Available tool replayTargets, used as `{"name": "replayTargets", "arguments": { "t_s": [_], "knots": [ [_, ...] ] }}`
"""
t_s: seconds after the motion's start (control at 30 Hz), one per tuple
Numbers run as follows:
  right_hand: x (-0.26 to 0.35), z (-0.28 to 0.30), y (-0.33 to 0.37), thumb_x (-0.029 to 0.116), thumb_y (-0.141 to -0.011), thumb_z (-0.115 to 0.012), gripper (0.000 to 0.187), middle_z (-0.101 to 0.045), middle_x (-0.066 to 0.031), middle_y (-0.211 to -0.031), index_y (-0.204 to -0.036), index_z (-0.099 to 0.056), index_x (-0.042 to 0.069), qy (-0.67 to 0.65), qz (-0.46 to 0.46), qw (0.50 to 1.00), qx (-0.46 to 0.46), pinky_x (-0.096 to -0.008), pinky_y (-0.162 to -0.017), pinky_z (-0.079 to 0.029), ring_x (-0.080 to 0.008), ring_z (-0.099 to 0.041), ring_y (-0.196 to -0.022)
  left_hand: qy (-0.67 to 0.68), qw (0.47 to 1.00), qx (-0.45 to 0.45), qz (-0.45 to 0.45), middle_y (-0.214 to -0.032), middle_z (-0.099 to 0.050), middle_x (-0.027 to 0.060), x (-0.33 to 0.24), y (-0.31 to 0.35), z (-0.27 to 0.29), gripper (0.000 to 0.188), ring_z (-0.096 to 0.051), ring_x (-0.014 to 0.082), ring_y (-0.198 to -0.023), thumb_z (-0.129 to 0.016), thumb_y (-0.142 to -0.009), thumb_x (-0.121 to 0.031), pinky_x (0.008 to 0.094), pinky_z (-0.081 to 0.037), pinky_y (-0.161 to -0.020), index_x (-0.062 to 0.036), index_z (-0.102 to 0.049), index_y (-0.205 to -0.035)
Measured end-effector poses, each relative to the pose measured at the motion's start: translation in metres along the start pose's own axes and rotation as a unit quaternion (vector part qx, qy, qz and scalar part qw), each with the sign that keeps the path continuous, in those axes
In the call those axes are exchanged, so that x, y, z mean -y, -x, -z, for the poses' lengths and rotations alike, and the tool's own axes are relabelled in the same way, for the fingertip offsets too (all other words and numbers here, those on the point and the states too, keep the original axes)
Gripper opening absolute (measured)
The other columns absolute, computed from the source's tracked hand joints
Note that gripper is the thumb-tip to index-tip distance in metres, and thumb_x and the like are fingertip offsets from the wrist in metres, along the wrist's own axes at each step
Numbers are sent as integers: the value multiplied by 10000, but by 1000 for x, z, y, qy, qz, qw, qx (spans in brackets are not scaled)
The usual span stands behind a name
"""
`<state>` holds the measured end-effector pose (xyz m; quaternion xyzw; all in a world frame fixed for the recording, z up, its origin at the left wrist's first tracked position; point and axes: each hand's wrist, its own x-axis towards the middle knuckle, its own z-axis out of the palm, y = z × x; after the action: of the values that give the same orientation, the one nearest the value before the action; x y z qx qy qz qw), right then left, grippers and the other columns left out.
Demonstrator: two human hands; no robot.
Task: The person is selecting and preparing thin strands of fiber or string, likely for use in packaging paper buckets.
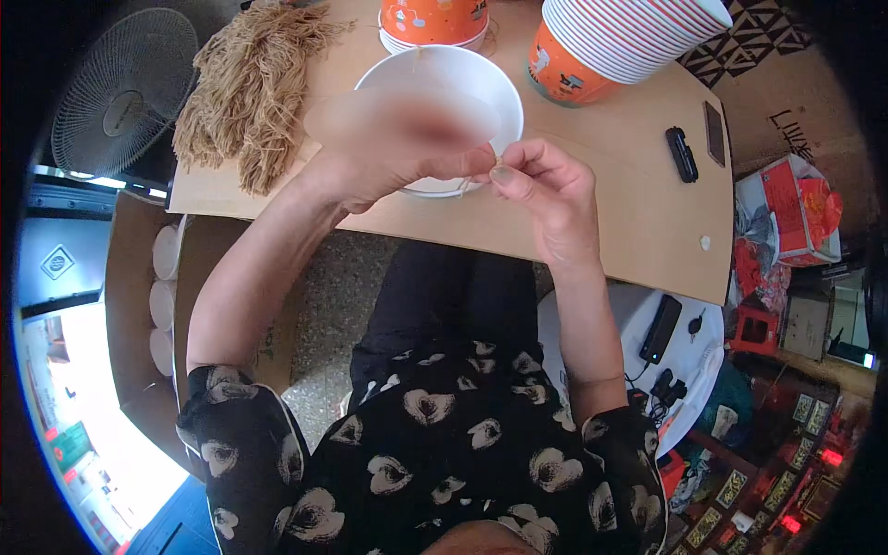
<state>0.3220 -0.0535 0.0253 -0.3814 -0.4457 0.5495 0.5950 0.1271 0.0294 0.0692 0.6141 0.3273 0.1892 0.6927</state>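
Observation:
Over the near rim of a white paper bucket [508,104], my two hands meet fingertip to fingertip. My left hand [393,173] reaches in from the left, its thumb pressed to a thin tan cord [499,168]; a blurred patch hides most of its fingers. My right hand [552,190] pinches the cord between thumb and forefinger, closed. A short end of the cord hangs against the bucket's rim. The bucket stands mouth up near the table's front edge. A thick heap of tan cords [254,88] lies to the left.
Orange printed buckets [435,20] stand behind, with a leaning nested stack [578,69] at right. On the table [638,217] are a black case [682,154] and a phone [714,132]. A fan [125,116] and open carton [139,287] flank the left; a white stool [689,370] stands right.

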Motion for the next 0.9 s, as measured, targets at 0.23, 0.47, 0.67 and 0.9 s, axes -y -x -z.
{"name": "replayTargets", "arguments": {
  "t_s": [0.23, 0.47, 0.67, 0.9],
  "knots": [
    [5, 2, -2, 58, -855, -739, 99, -659, -32, -771, -898, -670, 1, -54, -29, 998, -17, -220, -662, -458, -80, -573, -687, 30, 999, 18, -24, -926, -733, 60, -1, 1, -5, 198, -691, 98, -845, -761, -845, -52, 212, -548, -790, 5, -724, -1031],
    [9, 4, -2, 83, -858, -730, 99, -645, -33, -737, -860, -660, 14, -60, -53, 997, -13, -238, -649, -451, -101, -574, -670, -31, 994, -10, -107, -899, -731, 61, 8, -1, -10, 152, -682, 93, -819, -747, -853, -16, 218, -555, -765, 21, -727, -998],
    [10, 6, -3, 108, -886, -707, 114, -657, -46, -748, -876, -680, -2, -44, -62, 997, -6, -244, -658, -458, -108, -583, -677, -63, 988, -34, -134, -862, -734, 59, 9, -1, -11, 132, -677, 82, -798, -742, -858, -26, 218, -555, -741, 21, -738, -981],
    [9, 8, 0, 136, -940, -645, 184, -677, -66, -790, -961, -691, -41, -43, -61, 997, -8, -251, -684, -484, -119, -610, -713, -4, 997, -30, -67, -896, -741, 75, 6, -1, -7, 161, -682, 88, -816, -745, -859, -49, 209, -545, -754, 29, -732, -1000]
  ]
}}
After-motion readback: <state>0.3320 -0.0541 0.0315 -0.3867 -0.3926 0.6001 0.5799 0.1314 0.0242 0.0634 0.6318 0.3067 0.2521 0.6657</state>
